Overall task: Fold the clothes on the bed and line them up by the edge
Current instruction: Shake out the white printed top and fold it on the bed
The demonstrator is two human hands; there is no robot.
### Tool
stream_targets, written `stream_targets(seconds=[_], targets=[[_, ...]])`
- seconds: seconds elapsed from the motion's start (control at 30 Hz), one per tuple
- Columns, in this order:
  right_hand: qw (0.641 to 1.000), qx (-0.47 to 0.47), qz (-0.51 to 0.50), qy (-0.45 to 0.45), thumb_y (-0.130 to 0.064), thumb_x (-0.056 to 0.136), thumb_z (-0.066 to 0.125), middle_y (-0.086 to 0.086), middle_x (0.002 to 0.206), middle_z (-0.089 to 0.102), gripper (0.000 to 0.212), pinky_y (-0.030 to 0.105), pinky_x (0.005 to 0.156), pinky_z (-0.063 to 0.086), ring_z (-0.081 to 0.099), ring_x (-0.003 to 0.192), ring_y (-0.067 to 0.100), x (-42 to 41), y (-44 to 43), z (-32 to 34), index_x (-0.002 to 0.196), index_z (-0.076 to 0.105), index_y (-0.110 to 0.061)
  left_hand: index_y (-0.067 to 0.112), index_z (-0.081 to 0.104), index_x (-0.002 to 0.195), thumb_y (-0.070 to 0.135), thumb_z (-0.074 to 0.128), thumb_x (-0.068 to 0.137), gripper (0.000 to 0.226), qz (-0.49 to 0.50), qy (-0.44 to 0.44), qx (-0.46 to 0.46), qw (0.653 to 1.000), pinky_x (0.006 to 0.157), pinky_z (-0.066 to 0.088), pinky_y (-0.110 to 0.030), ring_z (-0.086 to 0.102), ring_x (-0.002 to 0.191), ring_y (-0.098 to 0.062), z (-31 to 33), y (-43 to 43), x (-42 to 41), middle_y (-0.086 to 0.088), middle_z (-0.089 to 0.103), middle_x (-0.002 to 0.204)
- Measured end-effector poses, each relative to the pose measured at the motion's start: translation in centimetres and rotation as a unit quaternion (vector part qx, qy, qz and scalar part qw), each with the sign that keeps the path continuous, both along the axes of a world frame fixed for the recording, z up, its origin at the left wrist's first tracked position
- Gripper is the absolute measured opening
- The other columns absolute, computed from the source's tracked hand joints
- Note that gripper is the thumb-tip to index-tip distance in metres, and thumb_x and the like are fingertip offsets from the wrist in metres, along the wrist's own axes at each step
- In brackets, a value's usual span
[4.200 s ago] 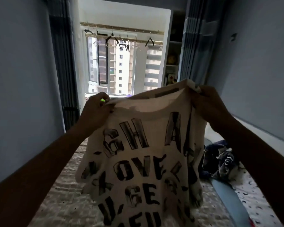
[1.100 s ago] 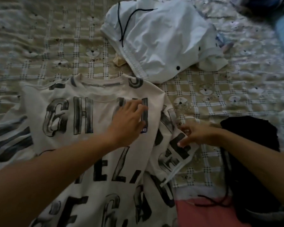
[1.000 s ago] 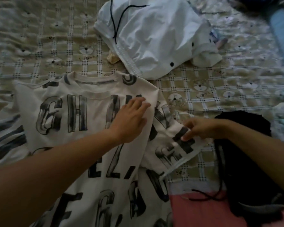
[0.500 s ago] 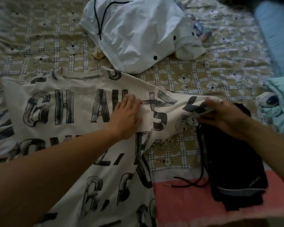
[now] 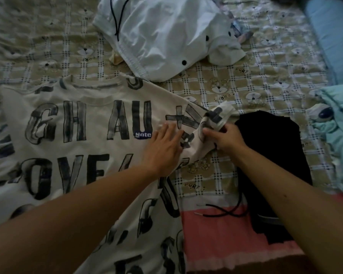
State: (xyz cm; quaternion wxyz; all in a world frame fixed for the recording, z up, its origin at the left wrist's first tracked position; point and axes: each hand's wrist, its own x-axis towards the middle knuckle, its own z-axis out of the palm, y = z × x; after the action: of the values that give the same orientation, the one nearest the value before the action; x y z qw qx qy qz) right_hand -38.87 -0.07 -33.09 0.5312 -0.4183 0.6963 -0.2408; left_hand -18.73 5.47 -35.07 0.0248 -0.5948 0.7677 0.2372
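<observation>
The bed [image 5: 236, 91] is covered by a checked spread. The printed T-shirt [image 5: 77, 123] is spread face up across its left and near part, collar toward the far side. To the right a black garment [image 5: 271, 155] (already folded, it seems) is set by the near edge, and a white garment [image 5: 166, 32] is left crumpled at the far side. The shirt's right sleeve [image 5: 218, 117] was drawn out flat to the right half a second ago; it has now been lifted and bunched back toward the shirt's body. It is held in the closed grip of the right hand [image 5: 226, 137], fingers curled round the cloth. The left hand [image 5: 162, 149] is pressed flat, fingers straight, on the shirt just beside the sleeve seam. The sleeve fold is judged to be under way, with the body folds and the lining-up not yet done.
</observation>
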Motion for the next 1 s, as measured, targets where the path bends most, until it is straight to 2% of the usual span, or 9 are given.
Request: stream_targets(seconds=[0.1,0.17,0.23,0.37,0.53,0.67,0.77,0.9,1.0], targets=[[0.998,-0.003,-0.049,-0.033,-0.021,0.086,0.071,0.013,0.101,0.072,0.015,0.05,0.091,0.055,0.069,0.098,0.032,-0.1,-0.6,0.6,0.098,0.07,-0.011,0.022,0.008,0.157,0.043,0.021,0.105,0.058,0.002,0.003,0.011,1.0,0.124,0.0,-0.047,-0.012,0.152,-0.025,0.1,0.1,0.0,-0.007,-0.006,0.165],[0.996,-0.009,-0.075,-0.043,-0.022,0.09,0.065,0.016,0.101,0.073,0.017,0.052,0.091,0.054,0.069,0.096,0.032,-0.9,-0.1,1.5,0.099,0.071,-0.009,0.023,0.006,0.157,0.045,0.018,0.104,0.058,0.005,0.002,0.013,1.0,0.124,-0.001,-0.047,-0.013,0.151,-0.025,-0.1,0.1,0.0,-0.007,-0.007,0.165],[0.997,-0.038,-0.06,0.003,-0.022,0.094,0.062,0.012,0.103,0.073,0.018,0.045,0.087,0.057,0.07,0.095,0.026,-2.1,1.5,2.6,0.105,0.069,-0.011,0.025,0.001,0.157,0.047,0.013,0.104,0.058,0.013,-0.002,0.013,1.0,0.123,-0.002,-0.047,-0.015,0.151,-0.024,-0.6,0.0,-0.2,-0.006,-0.011,0.165],[0.996,-0.052,-0.005,0.07,-0.024,0.092,0.066,0.007,0.105,0.071,0.032,0.022,0.058,0.051,0.066,0.081,0.016,-4.1,5.9,3.1,0.122,0.061,-0.015,0.024,-0.014,0.155,0.052,0.011,0.101,0.065,0.013,-0.02,0.012,1.0,0.122,-0.008,-0.05,-0.026,0.148,-0.025,-1.5,0.4,-1.0,-0.006,-0.023,0.162],[0.998,-0.024,-0.018,0.06,-0.018,0.082,0.078,0.001,0.118,0.067,0.052,0.038,0.087,0.054,0.066,0.104,0.018,-2.6,6.7,3.0,0.128,0.056,-0.016,0.017,-0.025,0.152,0.055,0.01,0.101,0.072,0.012,-0.049,-0.008,0.999,0.12,-0.015,-0.05,-0.035,0.144,-0.025,-2.0,1.8,-1.2,-0.007,-0.034,0.157],[1.0,0.018,0.006,0.011,-0.002,0.074,0.08,0.002,0.117,0.067,0.059,0.045,0.09,0.056,0.066,0.101,0.016,0.2,5.1,4.5,0.12,0.051,-0.023,0.016,-0.019,0.154,0.056,0.012,0.101,0.073,-0.009,0.004,-0.009,1.0,0.121,-0.013,-0.049,-0.032,0.145,-0.023,-2.1,5.1,-0.9,-0.005,-0.031,0.159],[0.999,0.015,0.024,-0.016,0.002,0.078,0.075,0.006,0.118,0.066,0.069,0.049,0.087,0.057,0.067,0.101,0.022,3.8,3.5,7.2,0.135,0.046,-0.022,0.017,-0.009,0.156,0.058,0.014,0.101,0.073,-0.009,0.025,-0.018,0.999,0.121,-0.004,-0.051,-0.02,0.15,-0.024,-1.9,8.2,0.2,-0.006,-0.019,0.163],[0.992,-0.06,0.095,-0.062,-0.001,0.082,0.072,-0.006,0.103,0.067,0.073,0.032,0.067,0.061,0.072,0.085,0.012,10.1,2.1,10.9,0.143,0.04,-0.024,0.014,-0.001,0.157,0.059,0.021,0.101,0.075,0.013,0.022,-0.015,1.0,0.119,0.001,-0.048,-0.008,0.152,-0.026,-1.9,11.6,1.7,-0.007,-0.007,0.165],[0.975,-0.035,0.202,-0.084,-0.016,0.087,0.07,0.002,0.104,0.067,0.069,0.031,0.07,0.061,0.07,0.09,0.016,15.2,2.5,10.5,0.146,0.036,-0.028,0.013,0.01,0.155,0.058,0.03,0.099,0.075,0.018,0.011,-0.003,1.0,0.121,0.007,-0.052,-0.001,0.152,-0.031,-1.9,13.1,2.9,-0.011,0.007,0.164]])
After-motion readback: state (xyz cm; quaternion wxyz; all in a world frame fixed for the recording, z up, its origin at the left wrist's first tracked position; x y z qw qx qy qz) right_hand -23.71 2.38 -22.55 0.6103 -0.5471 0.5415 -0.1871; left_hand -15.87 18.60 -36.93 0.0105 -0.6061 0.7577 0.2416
